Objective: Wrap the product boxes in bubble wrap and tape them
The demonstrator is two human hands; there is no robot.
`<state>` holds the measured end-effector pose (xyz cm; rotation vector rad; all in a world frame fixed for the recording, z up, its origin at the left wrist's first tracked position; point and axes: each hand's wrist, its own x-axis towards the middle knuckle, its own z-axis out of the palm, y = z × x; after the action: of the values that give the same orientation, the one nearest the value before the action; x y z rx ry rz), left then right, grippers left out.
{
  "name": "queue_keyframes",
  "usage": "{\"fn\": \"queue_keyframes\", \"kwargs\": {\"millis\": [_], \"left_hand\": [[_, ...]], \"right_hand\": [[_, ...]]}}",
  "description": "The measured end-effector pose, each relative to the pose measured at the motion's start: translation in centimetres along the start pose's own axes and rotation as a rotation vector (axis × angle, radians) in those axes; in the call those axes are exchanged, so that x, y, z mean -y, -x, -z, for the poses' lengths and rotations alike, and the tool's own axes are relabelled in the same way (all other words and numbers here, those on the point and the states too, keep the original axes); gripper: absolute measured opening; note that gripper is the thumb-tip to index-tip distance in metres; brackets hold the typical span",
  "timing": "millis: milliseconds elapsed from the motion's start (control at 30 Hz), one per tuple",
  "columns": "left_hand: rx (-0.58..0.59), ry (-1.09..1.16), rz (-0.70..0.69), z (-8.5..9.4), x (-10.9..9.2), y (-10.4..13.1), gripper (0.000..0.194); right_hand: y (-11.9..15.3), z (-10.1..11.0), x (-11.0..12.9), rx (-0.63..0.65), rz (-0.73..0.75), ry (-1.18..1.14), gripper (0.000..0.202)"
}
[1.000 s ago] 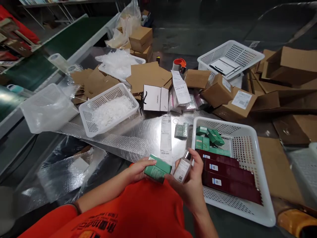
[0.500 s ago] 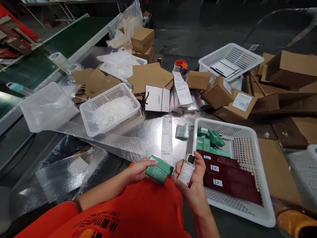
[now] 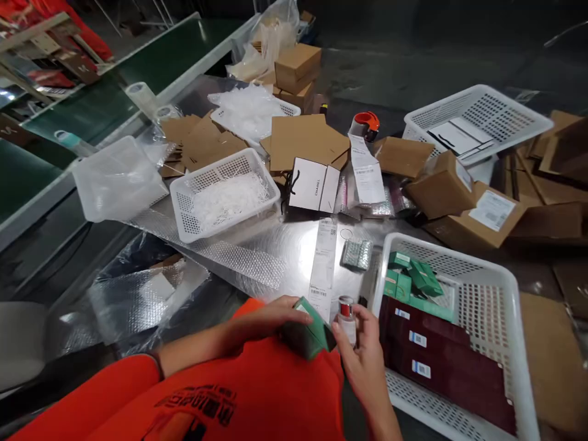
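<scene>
Head view, and from where I stand the two hands are near each other but apart, each closed on something. The left hand (image 3: 289,312) is clamped on a green box (image 3: 315,331), held tilted in front of the orange shirt (image 3: 294,392). The right hand (image 3: 367,343) has its fingers around a small bottle (image 3: 347,327) with a shiny cap, held roughly upright just beside the box (whether box and right thumb touch, I cannot tell).

Beyond them, a long strip of printed labels (image 3: 323,257) lies on the metal counter (image 3: 287,245), with a bubble-wrapped bundle (image 3: 357,254) to its right. Next to the right hand is a large white basket (image 3: 521,343): smaller green boxes (image 3: 425,278) sit at its far end, dark red boxes (image 3: 448,361) with pale stickers nearer.

Farther out, a white bag (image 3: 310,184) with black handles and CHANEL lettering rests beyond the strip. A second basket (image 3: 184,214), to its left, holds white paper shreds (image 3: 232,199). Behind the bag are flat brown cardboard pieces (image 3: 298,144) and an orange tape dispenser (image 3: 367,120); brown cartons (image 3: 493,214) crowd the right, and a green conveyor belt (image 3: 179,52) runs along the far left.
</scene>
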<state>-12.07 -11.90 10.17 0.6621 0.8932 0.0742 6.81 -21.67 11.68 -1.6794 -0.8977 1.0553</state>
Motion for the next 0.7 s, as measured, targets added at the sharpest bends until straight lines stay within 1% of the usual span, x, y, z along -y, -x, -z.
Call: {"fn": "queue_keyframes", "kwargs": {"millis": [100,200,333,500,567,633,700], "left_hand": [[0.041,-0.033,-0.018,0.1,-0.4,-0.3,0.034],[0.051,-0.099,-0.022,0.0,-1.0,-0.5,0.033],[0.037,-0.113,0.0,-0.4,-1.6,-0.7,0.033],[0.032,-0.014,-0.033,-0.3,-1.0,-1.7,0.037],[0.003,0.001,-0.035,-0.2,-0.8,-2.2,0.037],[-0.02,-0.035,-0.035,-0.1,-0.8,-2.5,0.041],[-0.038,-0.088,-0.033,0.0,-0.9,-2.7,0.046]], "right_hand": [[-0.7,0.0,0.0,0.07,0.11,0.173,0.036],[-1.2,-0.4,0.1,0.157,0.138,0.185,0.032],[-2.0,-0.5,-0.6,0.241,0.043,0.159,0.04],[-3.4,0.7,-2.0,0.392,-0.012,0.148,0.059],[-3.9,1.1,-2.4,0.415,-0.052,0.142,0.064],[-4.2,1.2,-2.9,0.418,-0.094,0.127,0.061],[-4.3,1.3,-3.4,0.418,-0.115,0.085,0.054]]}}
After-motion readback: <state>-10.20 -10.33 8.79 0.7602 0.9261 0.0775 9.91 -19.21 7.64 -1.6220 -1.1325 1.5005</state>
